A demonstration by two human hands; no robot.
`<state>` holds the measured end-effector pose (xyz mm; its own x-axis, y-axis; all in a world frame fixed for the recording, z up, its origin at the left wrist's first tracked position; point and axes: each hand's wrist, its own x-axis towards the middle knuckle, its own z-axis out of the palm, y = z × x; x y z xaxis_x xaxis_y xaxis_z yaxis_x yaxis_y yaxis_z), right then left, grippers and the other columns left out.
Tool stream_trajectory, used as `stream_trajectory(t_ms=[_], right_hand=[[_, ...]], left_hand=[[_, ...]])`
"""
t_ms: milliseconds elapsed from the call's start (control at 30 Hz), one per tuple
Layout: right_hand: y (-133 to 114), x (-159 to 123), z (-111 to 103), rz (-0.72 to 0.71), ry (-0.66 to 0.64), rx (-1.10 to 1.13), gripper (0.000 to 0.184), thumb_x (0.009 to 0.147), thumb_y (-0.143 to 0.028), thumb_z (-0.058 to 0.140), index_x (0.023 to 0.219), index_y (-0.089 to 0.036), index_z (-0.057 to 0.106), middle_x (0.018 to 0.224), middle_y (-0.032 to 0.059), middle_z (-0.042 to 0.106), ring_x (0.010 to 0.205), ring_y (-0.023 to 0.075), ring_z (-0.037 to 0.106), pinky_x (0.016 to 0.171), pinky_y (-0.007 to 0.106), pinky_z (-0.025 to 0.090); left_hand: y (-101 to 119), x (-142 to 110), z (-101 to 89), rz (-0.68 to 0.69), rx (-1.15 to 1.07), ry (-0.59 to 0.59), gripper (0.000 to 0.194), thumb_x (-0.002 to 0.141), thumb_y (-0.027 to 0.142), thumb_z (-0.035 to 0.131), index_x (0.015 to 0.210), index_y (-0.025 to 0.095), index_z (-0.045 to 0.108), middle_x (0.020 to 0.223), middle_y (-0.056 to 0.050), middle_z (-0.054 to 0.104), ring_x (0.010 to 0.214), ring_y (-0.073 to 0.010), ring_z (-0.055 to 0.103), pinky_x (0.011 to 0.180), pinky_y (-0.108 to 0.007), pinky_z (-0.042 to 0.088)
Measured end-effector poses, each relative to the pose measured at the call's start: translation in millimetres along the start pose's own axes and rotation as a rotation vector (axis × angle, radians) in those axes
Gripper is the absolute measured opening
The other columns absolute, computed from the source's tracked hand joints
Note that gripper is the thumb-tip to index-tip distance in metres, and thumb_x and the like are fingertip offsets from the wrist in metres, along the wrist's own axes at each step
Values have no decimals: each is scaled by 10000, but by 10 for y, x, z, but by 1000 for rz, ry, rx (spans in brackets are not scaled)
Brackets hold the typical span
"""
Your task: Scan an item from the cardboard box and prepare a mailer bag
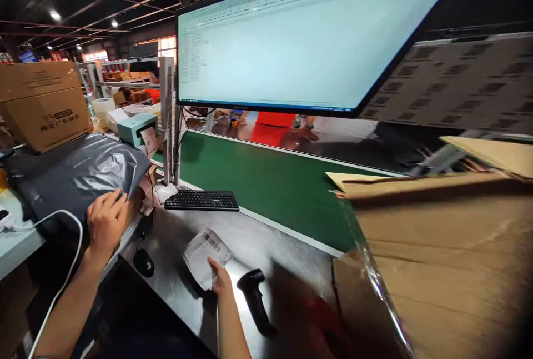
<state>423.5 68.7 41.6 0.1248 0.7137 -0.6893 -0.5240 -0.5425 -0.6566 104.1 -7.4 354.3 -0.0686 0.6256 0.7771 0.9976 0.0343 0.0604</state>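
Observation:
My left hand (106,217) is at the front edge of a stack of dark grey plastic mailing bags (83,170), its fingers closed on the edge near the right corner. My right hand (220,278) holds a small white parcel (204,253) above the metal table, thumb on top and the other fingers hidden beneath. A label with a barcode faces up on the parcel. Right of that hand lies a black barcode scanner (256,298). Between my two hands, a black mouse (144,263) rests on the table.
A black keyboard (202,200) lies below a large monitor (270,42). Behind it runs a green conveyor belt (258,170). Brown cardboard (441,253) fills the right side. A label printer (135,128) and carton (44,103) stand left. A co-worker's hand (308,132) shows across the belt.

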Motion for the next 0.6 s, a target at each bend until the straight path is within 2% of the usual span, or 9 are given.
stream_trajectory(t_ms=[67, 133, 200, 267, 333, 400, 467, 533, 600], right_hand=[[88, -213, -205, 5, -24, 117, 374, 494, -236, 836, 831, -155, 696, 882, 148, 755, 856, 353, 757, 716, 440, 617], [199, -461, -471, 2, -26, 237, 461, 461, -276, 891, 873, -161, 718, 928, 137, 772, 868, 345, 760, 743, 448, 635], [314, -736, -754, -7, 0, 341, 512, 443, -293, 942, 892, -168, 731, 956, 125, 786, 894, 333, 764, 798, 450, 649], [410, -1022, -1010, -29, 55, 401, 501, 444, -270, 965, 876, -175, 731, 964, 115, 795, 928, 321, 767, 856, 442, 647], [479, -1287, -1204, -55, 120, 437, 482, 452, -244, 965, 868, -182, 731, 964, 98, 800, 959, 313, 768, 904, 438, 638], [530, -1500, -1317, -60, 161, 484, 496, 456, -238, 964, 898, -189, 746, 980, 82, 804, 982, 304, 767, 939, 432, 628], [571, -1646, -1350, -51, 197, 506, 492, 473, -249, 965, 919, -201, 764, 1003, 78, 809, 990, 296, 767, 949, 413, 621], [595, -1720, -1320, -45, 215, 459, 478, 499, -258, 960, 936, -196, 777, 1009, 81, 813, 972, 291, 769, 951, 407, 618], [583, -1725, -1257, -54, 199, 373, 477, 522, -257, 952, 959, -173, 779, 988, 87, 813, 951, 284, 770, 955, 411, 612]], left_hand=[[329, -215, 233, 109, -196, -66, 256, 1035, 302, 601, 1175, 232, 804, 1257, -69, 783, 1104, -263, 701, 930, -439, 520], [683, -459, 609, 180, -402, -212, 274, 1039, 294, 586, 1204, 241, 798, 1279, -74, 775, 1111, -256, 712, 924, -432, 548], [1053, -709, 1066, 192, -600, -431, 279, 1029, 287, 584, 1183, 234, 810, 1284, -90, 771, 1119, -272, 722, 934, -450, 580], [1408, -977, 1504, 152, -796, -700, 274, 1009, 256, 588, 1136, 197, 824, 1263, -112, 776, 1133, -280, 732, 981, -456, 598], [1693, -1281, 1832, 105, -934, -930, 300, 1007, 213, 548, 1108, 152, 824, 1261, -133, 774, 1167, -258, 729, 1045, -413, 583], [1860, -1606, 2001, 94, -967, -1067, 320, 1009, 194, 521, 1103, 125, 820, 1238, -134, 779, 1170, -234, 726, 1061, -361, 561], [1896, -1902, 2028, 85, -930, -1140, 329, 1017, 199, 520, 1144, 106, 809, 1196, -131, 787, 1143, -239, 729, 1043, -348, 552], [1825, -2113, 1974, 34, -849, -1179, 338, 1028, 229, 535, 1211, 106, 791, 1137, -129, 793, 1087, -248, 734, 1006, -347, 551], [1695, -2197, 1907, -26, -777, -1181, 351, 1037, 271, 544, 1257, 123, 775, 1082, -125, 789, 1020, -243, 736, 960, -345, 555]])
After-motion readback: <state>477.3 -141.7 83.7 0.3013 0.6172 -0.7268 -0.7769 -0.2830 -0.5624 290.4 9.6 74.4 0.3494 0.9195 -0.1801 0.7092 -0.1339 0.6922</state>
